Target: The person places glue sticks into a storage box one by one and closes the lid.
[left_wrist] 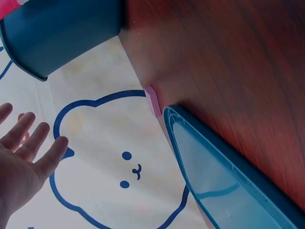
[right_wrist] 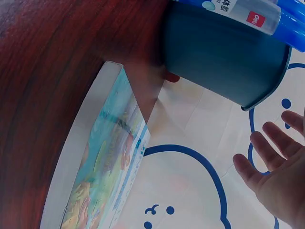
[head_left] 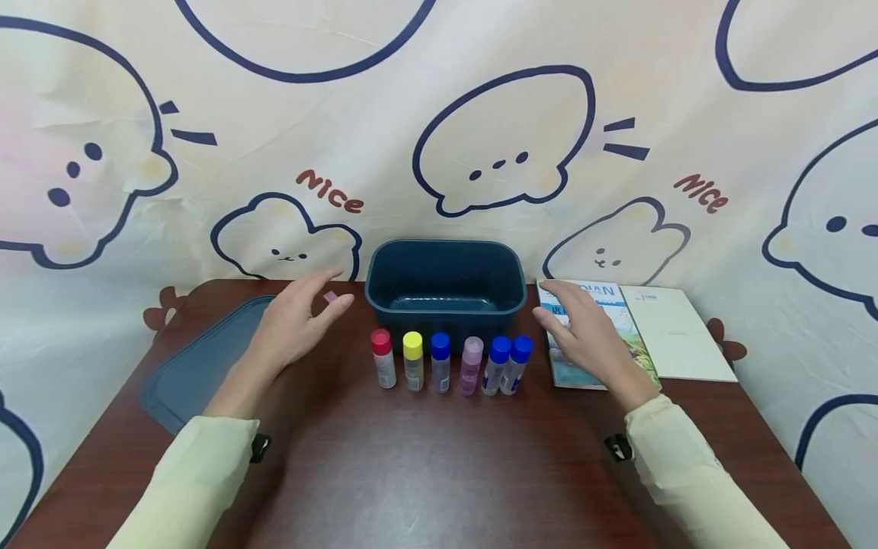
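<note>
My left hand (head_left: 291, 320) hovers with spread, relaxed fingers between a flat dark teal lid (head_left: 199, 362) and a dark teal bin (head_left: 439, 322). It holds nothing. Past its thumb lies a small pink block (left_wrist: 152, 101). Over a colorful book (head_left: 572, 372), my right hand (head_left: 591, 335) is likewise held with loose fingers and nothing in it. A row of upright small bottles stands before the bin: a red-capped bottle (head_left: 384, 366), a yellow-capped bottle (head_left: 414, 366), a pink bottle (head_left: 469, 370) and three blue-capped glue bottles (right_wrist: 252, 16).
A pale green-white book or pad (head_left: 675, 335) lies beside the colorful book at the right. The brown wooden table (head_left: 439, 465) ends at the back against a cream cartoon-print cloth (head_left: 480, 46). The bin stands near that back edge.
</note>
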The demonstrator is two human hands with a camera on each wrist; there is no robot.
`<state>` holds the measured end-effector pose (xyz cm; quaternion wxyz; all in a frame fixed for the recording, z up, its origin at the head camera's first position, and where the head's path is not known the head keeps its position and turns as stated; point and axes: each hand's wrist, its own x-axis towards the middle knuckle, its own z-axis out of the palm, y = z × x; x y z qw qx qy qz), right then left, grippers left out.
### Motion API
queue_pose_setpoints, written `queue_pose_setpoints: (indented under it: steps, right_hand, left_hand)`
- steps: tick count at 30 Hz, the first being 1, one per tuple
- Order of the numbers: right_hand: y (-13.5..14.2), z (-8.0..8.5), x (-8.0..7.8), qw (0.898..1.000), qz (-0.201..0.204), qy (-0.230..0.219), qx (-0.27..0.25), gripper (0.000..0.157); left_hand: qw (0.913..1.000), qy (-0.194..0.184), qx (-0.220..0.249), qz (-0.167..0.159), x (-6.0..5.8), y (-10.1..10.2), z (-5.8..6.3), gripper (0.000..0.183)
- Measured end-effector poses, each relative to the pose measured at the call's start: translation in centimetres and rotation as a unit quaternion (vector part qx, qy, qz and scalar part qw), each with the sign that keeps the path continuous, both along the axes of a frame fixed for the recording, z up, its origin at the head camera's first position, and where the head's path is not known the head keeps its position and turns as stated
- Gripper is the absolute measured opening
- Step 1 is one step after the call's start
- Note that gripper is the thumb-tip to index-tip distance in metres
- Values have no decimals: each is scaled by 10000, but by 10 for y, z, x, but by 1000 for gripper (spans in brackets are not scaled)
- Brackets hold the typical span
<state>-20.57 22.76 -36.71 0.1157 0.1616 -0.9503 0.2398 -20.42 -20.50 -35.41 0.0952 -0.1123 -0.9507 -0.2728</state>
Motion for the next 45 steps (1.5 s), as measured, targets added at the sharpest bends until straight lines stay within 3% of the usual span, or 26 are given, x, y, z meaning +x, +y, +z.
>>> queue_pose_setpoints:
  steps: [7,16,24,30,45]
  right_hand:
    - [-1,-3,3,9995,258,-134,-105,55]
    - [-4,-9,3,9968,648,-188,-424,47]
    - [-7,-14,8,9925,883,-272,-799,45]
    - [-6,-16,9,9920,819,-169,-949,45]
    - [-6,-20,12,9860,944,-626,-1223,40]
  left_hand:
    - [9992,72,383,-3,-5,6,0,66]
    - [9956,-301,890,66,-15,9,3,63]
    - [9858,-538,1592,34,-24,8,-3,56]
    - [9714,-884,2202,-61,-28,9,-4,56]
    - [9692,-1123,2191,74,-32,17,-3,47]
